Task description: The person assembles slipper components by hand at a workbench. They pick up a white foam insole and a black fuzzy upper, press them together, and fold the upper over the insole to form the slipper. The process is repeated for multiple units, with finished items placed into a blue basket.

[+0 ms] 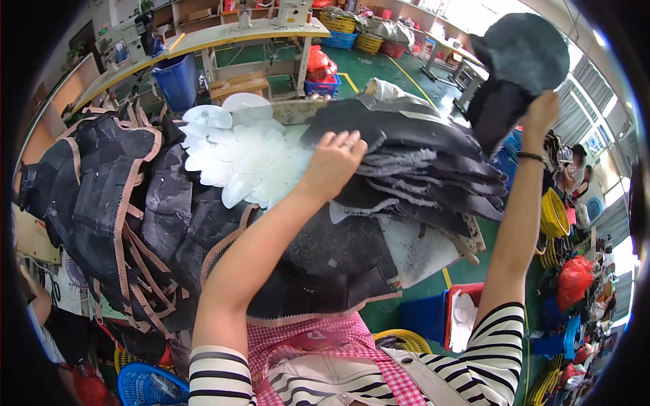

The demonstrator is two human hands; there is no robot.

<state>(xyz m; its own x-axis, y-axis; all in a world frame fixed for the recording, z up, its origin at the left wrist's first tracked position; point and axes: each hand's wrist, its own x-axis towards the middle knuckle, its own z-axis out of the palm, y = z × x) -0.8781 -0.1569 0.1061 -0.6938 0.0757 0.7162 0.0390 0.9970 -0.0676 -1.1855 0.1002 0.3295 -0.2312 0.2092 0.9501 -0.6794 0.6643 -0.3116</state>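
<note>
My right hand is raised at the right, its fingers closed on a floppy black material piece with a rounded outline. My left hand has its fingers curled and closed on the near left edge of the top layer of a stack of black pieces with frayed, fuzzy edges. The grip itself is partly hidden by the fingers. Left of that hand, a fanned pile of thin white rounded pieces lies against the stack.
Black sheets with pinkish zigzag-cut edging drape over the work surface's left side. A pale board juts out under the stack. Below it stand blue and red bins. A blue bin and a bench with sewing machines stand beyond.
</note>
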